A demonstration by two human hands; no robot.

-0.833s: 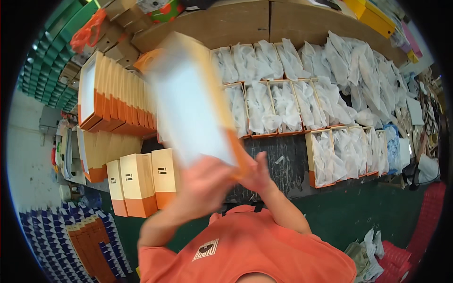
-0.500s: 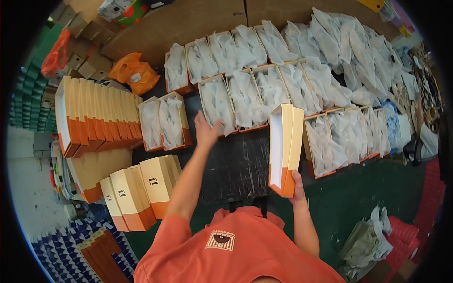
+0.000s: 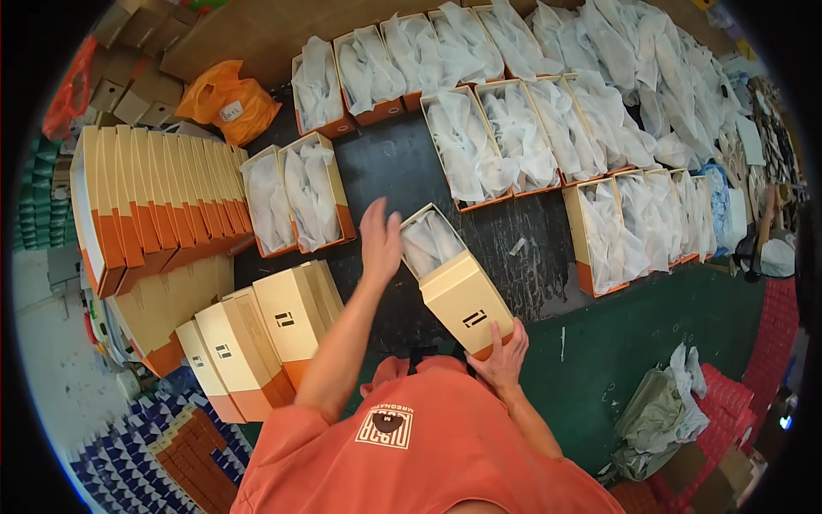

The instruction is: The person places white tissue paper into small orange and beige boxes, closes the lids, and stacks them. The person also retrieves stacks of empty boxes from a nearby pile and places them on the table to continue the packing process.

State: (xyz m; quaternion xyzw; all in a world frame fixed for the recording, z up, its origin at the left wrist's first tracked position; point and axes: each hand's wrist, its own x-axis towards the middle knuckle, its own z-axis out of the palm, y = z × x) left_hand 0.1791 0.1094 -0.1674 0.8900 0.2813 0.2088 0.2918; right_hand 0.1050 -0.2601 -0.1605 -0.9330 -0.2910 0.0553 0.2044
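Observation:
A cream shoebox-like box [image 3: 406, 250] stands tilted on the black table in front of me, with a white tissue-wrapped bundle [image 3: 428, 242] showing at its far end. Over its near part lies a cream-and-orange lid [image 3: 462, 295] with a dark mark. My right hand [image 3: 503, 353] grips the lid's near end, thumb on top and the other fingers at the side. Just left of the box's far end is my left hand [image 3: 381, 242], fingers stretched out and holding nothing. Whether it touches the box I cannot tell.
Open boxes [image 3: 467, 150] of tissue-wrapped bundles line the table at the back and right. Two more open boxes [image 3: 312, 193] stand left, near a row of upright lids [image 3: 163, 193]. Closed boxes [image 3: 295, 317] stand by my left forearm. An orange bag [image 3: 229, 101] lies behind.
One box has come out of the middle row toward me. The lid, held upright at the right before, now lies over that box's near part. My left hand has stayed near the box.

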